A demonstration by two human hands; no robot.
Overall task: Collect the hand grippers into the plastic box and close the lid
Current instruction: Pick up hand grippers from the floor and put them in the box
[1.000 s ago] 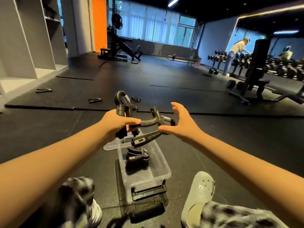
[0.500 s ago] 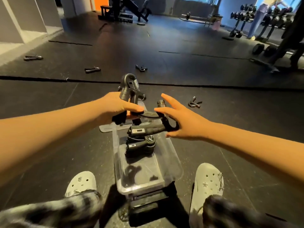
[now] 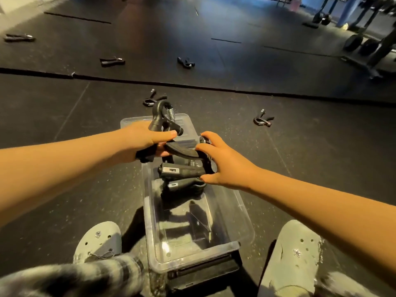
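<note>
1. Left hand (image 3: pixel 141 142) is clamped round an upright gripper (image 3: pixel 160 116). Right hand (image 3: pixel 222 166) has its fingers curled on a second gripper (image 3: pixel 182 151), right over the far end of the plastic box (image 3: pixel 192 260).
2. At least one boxed gripper (image 3: pixel 182 185) lies under it.
3. Looks early-ish: five loose grippers (image 3: pixel 262 121) are scattered on the floor, and the lid (image 3: pixel 132 122) is off, just past the box's far edge.

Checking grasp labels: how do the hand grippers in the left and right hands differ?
The left-hand gripper stands upright, spring on top, gripped in the left hand; the right-hand gripper lies sideways, handles pointing left, held at its spring end by the right hand over the plastic box. Both are black.
</note>
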